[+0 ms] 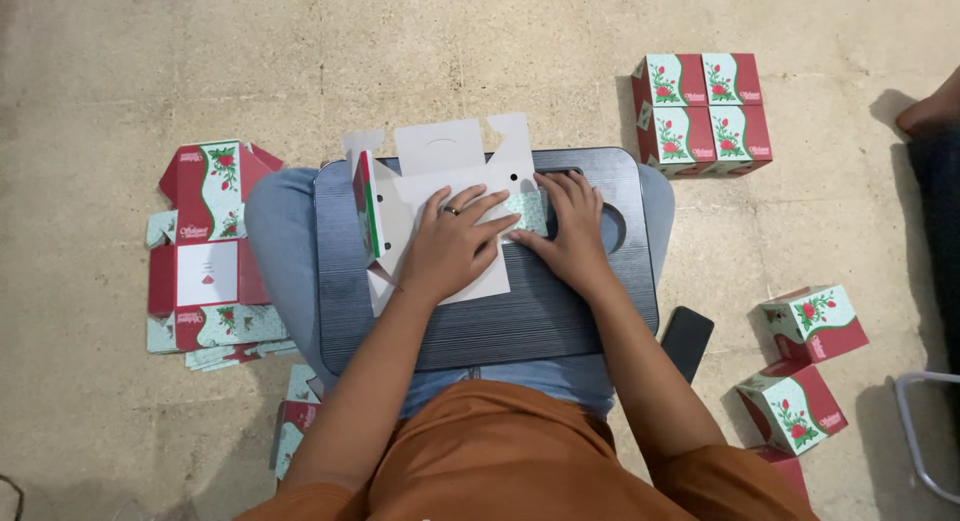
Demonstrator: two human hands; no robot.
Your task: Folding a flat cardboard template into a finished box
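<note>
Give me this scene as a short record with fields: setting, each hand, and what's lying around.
setting: person seated on a floor with a dark lap tray across the knees
left hand: pressed flat on an unfolded cardboard box blank, ring on one finger
right hand: pressing down a patterned flap of the same blank
person's left: pile of flat blanks
ahead, right: four folded boxes stacked
near right: two loose folded boxes, dark phone
</note>
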